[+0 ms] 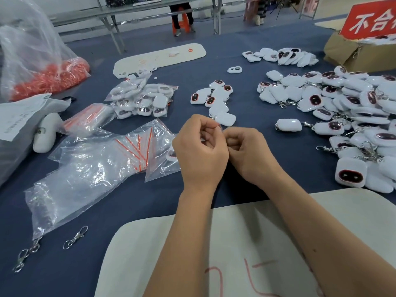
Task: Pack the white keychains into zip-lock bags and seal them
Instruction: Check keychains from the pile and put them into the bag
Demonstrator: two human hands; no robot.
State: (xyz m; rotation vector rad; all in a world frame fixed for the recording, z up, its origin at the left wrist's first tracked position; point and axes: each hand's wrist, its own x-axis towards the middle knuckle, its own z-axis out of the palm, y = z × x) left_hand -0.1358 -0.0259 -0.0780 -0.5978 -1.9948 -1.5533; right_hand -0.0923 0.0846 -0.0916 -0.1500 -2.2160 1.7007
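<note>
My left hand (200,151) and my right hand (248,152) meet at the table's middle, fingers curled, pinching the red-striped top edge of a small clear zip-lock bag (219,127); the bag itself is mostly hidden behind my hands. A white keychain (171,154) peeks out just left of my left hand. Loose white keychains lie in a small group (216,99) beyond my hands and in a large heap (342,103) at the right. Empty zip-lock bags (137,146) spread to the left. Packed bags of keychains (143,99) lie further back.
A big clear sack of red pieces (49,76) stands far left. A cardboard box (353,52) with a red sign sits far right. Loose metal clasps (75,237) lie near the front left. A white foam board (235,254) lies under my forearms, another (160,57) behind.
</note>
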